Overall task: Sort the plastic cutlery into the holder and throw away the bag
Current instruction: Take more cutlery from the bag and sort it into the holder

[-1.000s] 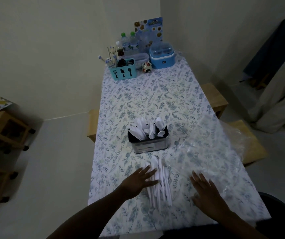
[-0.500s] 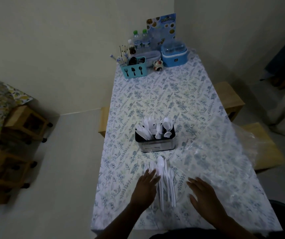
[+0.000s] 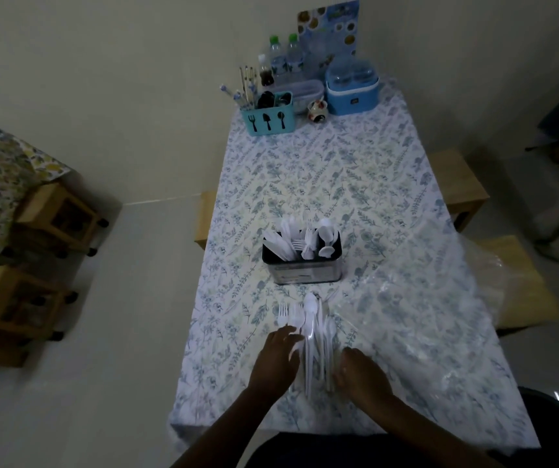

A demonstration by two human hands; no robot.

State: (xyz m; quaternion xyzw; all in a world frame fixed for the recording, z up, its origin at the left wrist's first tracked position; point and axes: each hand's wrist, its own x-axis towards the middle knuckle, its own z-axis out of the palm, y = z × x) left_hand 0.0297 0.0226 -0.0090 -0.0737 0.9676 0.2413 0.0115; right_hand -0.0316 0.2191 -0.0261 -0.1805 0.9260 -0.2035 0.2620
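A pile of white plastic cutlery [image 3: 315, 336], forks and spoons, lies on the floral tablecloth [image 3: 322, 184] near the front edge. My left hand [image 3: 276, 361] is at the pile's left side, its fingers curled over a white piece. My right hand [image 3: 361, 374] sits against the pile's right side with bent fingers; its grip is hidden. Behind the pile stands the dark metal holder [image 3: 305, 268] with several white pieces in its compartments. The clear plastic bag [image 3: 423, 298] lies flat to the right and hangs over the table's right edge.
At the far end stand a teal cutlery caddy [image 3: 269, 121], water bottles [image 3: 283, 59], a clear lidded box and a blue container [image 3: 352, 91]. Wooden benches [image 3: 457, 177] flank the table. Wooden stools [image 3: 55, 214] stand on the floor at left.
Both hands have drawn in to the two sides of the cutlery pile and their fingers have bent from flat. The camera view has shifted left.
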